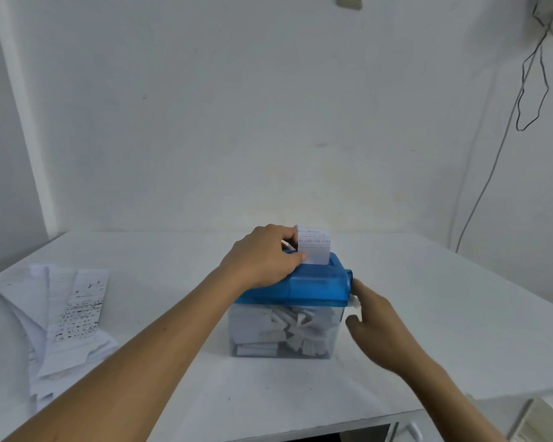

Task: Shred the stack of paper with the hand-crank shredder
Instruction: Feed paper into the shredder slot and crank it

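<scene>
At the far left we are finding the stack of paper (64, 314), lying loose and fanned out on the white table (460, 330), well apart from the shredder. We are judging these sheets as very light, thin and soft, so they are best taken one at a time by an edge, because a flat sheet is hard to lift from the middle. Moving right, the left hand (262, 256) is resting on the blue lid and pinching a printed slip (315, 247) which is standing upright in the slot. The slip is bending easily, so we are thinking it needs a hold close to the slot to stay straight. The shredder (303, 285) is standing near the middle of the table, and its clear bin (284, 333) is already holding many white strips. We are guessing it is light plastic that may slide, so pressing on the lid is helping. At its right end the right hand (377, 327) is at the white crank (353, 303), but the blur is not letting us tell whether the fingers are gripping it. Further right the table is offering open room for the turning arm, while the front edge is lying near the elbows.
</scene>
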{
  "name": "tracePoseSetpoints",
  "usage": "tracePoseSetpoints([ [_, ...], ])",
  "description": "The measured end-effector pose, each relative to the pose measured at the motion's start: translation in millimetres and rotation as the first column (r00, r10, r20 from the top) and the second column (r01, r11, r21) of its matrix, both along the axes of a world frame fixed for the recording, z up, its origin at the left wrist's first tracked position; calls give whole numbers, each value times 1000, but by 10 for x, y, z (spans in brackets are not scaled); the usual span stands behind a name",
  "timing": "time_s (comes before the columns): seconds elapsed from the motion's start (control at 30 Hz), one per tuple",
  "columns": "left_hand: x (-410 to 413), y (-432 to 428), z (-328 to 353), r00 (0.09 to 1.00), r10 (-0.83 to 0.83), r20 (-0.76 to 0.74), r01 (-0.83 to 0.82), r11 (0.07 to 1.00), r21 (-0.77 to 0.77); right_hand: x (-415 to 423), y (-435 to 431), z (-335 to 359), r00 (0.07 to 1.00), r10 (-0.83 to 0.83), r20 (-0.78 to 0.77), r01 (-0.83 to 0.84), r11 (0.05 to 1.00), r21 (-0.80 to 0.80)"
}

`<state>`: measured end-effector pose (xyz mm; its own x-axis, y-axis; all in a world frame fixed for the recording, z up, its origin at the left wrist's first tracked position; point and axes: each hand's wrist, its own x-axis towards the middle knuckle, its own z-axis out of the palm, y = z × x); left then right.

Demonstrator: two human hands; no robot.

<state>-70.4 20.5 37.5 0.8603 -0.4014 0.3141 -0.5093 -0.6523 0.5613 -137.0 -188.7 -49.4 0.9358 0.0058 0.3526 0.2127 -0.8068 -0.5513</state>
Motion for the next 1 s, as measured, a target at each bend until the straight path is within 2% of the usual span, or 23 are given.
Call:
tracePoseSetpoints([
  [0.07,-10,-11,1,1000,16,0,-16,1000,7,-28,57,-129,998,-38,59,46,989,-138],
  [0.13,-6,-19,1,1000,30,-1,-30,999,19,-64,125,-192,993,-50,108,70,980,-184],
  [0.2,-3,-26,6,999,45,-6,-45,998,41,-125,188,-209,994,-32,109,55,976,-213],
  [0.3,5,-21,24,998,42,-45,-41,999,29,-208,207,-161,996,23,90,9,941,-338],
  [0.4,-78,-26,64,997,-1,-81,7,997,72,-291,182,-32,998,60,-20,-64,950,-305],
  [0.5,-166,-66,89,998,22,-58,-5,959,283,-389,210,111,983,45,-178,-79,979,-187],
  [0.67,-118,-69,58,997,46,-69,-23,953,302,-469,239,345,945,-79,-319,-3,969,-249],
  [0.87,-131,-71,87,994,19,-112,12,962,272,-462,224,874,930,-201,-308,87,933,-349],
  [0.93,-133,-72,86,994,-1,-108,31,960,279,-446,171,1055,925,-185,-332,74,944,-321],
  [1.0,-131,-64,77,995,-9,-104,38,959,282,-426,101,1193,944,-102,-314,41,980,-196],
])
